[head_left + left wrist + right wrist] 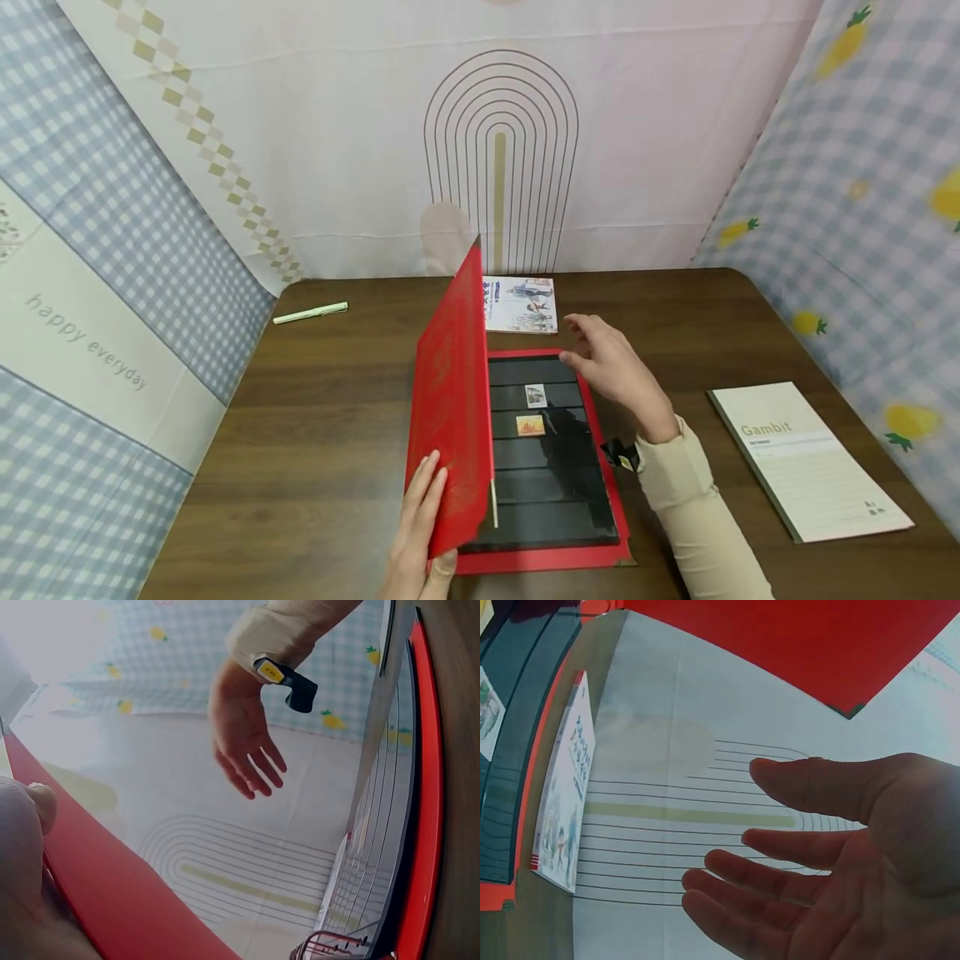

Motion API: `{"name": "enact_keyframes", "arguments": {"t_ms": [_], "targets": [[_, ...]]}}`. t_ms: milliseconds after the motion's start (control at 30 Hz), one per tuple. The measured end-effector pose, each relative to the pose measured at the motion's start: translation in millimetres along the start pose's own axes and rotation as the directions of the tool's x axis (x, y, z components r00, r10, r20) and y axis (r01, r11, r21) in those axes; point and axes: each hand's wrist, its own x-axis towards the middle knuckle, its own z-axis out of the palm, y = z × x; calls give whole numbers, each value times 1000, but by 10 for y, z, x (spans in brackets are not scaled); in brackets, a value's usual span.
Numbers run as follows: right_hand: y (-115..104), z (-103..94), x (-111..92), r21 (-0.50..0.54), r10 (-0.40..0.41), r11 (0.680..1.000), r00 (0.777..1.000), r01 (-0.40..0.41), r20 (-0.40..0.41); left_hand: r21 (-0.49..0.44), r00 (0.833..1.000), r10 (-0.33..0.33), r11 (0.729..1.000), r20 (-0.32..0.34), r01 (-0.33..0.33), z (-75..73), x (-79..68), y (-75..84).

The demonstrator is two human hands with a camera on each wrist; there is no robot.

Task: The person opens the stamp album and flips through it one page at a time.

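Observation:
A red stamp album (555, 557) lies on the table with its front cover (453, 400) standing nearly upright. My left hand (416, 529) holds that cover near its lower edge, fingers on the outer face; the left wrist view shows the thumb (43, 804) at the cover's edge. On the black strip page (540, 512) sit a yellow-orange stamp (530, 426) and a grey-white stamp (536, 396). My right hand (611, 362) hovers by the album's upper right corner. Nothing is in it, and its fingers (769, 881) are spread loosely in the right wrist view.
Behind the album lies a thin illustrated book (521, 305), partly hidden by the cover. A cream notebook marked Gambit (810, 462) is at the right. A pale green pen (311, 313) lies at the far left. Fabric hangings (360, 150) enclose the table (300, 467).

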Motion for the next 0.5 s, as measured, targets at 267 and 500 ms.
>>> {"name": "enact_keyframes", "arguments": {"t_ms": [267,500], "targets": [[86,81,71,-44,6,999,997,-3,82,-61,995,-6,998,-99,0,-33,-42,-57],[250,180,129,-88,33,996,996,-25,88,-77,981,33,996,-190,-49,-36,-56,-117]]}}
